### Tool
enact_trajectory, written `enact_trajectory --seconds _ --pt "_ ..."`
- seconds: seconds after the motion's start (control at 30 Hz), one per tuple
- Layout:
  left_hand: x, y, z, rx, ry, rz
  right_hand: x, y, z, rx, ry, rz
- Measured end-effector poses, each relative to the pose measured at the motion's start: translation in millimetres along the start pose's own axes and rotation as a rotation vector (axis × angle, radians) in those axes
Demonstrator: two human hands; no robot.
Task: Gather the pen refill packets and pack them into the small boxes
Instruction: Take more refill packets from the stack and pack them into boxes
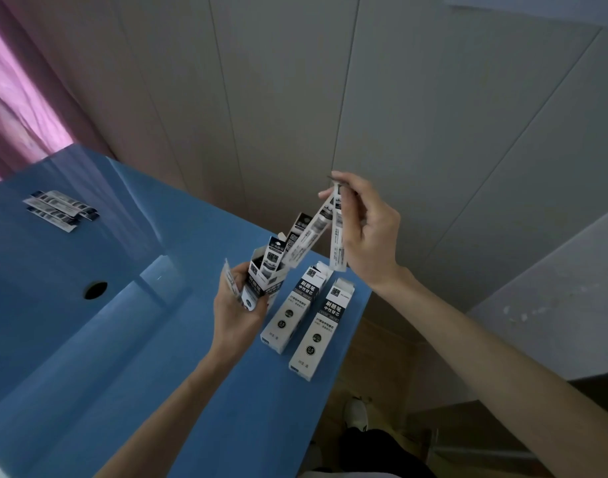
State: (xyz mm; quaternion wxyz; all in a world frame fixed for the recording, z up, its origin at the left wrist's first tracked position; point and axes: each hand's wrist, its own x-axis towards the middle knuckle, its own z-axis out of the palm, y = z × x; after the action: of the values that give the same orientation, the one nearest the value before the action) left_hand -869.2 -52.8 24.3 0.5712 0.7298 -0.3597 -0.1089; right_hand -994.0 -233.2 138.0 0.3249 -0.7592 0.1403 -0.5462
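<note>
The blue table (130, 339) fills most of what I see, running up to a panelled wall with a pink curtain (19, 108) at its far left corner. Two small boxes (306, 322) lie flat side by side near the table's right edge, their top flaps open; what is inside them I cannot tell. My left hand (238, 305) is curled round a third box (266, 276), tilted up off the table with its mouth open towards my right hand, and its grip also seems to pinch a loose white flap or slip at the left. Several refill packets already stand in that open box, their dark tops poking out. My right hand (368, 232) is raised above it, thumb and fingers pinching the top ends of pen refill packets (321, 229): one slants down to the box mouth, and another hangs straight below my fingers. I judge this to be the loading step, mid-way through the task. The next move calls for lining the packets' lower ends up with the mouth and sliding them down beside those already in. A small pile of packets (61, 208) waits well apart at the far left of the table.
</note>
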Motion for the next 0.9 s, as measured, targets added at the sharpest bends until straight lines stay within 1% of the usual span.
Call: enact_trajectory --seconds 0.1,0.2,0.4,0.7,0.77,0.9 --pt "-1 -1 1 0.0 0.002 0.011 5 -8 -2 0.044 0.003 0.014" --pt "1 -4 4 0.028 -0.011 0.021 6 -15 0 0.031 -0.036 0.004" --pt "-1 -1 4 0.116 0.026 0.085 13 -26 -5 0.14 0.091 0.027" --pt "-4 -1 1 0.138 0.008 0.162 25 -39 -6 0.127 0.101 -0.08" --pt "-5 -3 -1 0.131 0.011 0.167 27 -37 -7 0.13 0.081 -0.095" --pt "-6 -2 -3 0.117 0.03 0.151 10 -30 -5 0.094 -0.032 -0.153"
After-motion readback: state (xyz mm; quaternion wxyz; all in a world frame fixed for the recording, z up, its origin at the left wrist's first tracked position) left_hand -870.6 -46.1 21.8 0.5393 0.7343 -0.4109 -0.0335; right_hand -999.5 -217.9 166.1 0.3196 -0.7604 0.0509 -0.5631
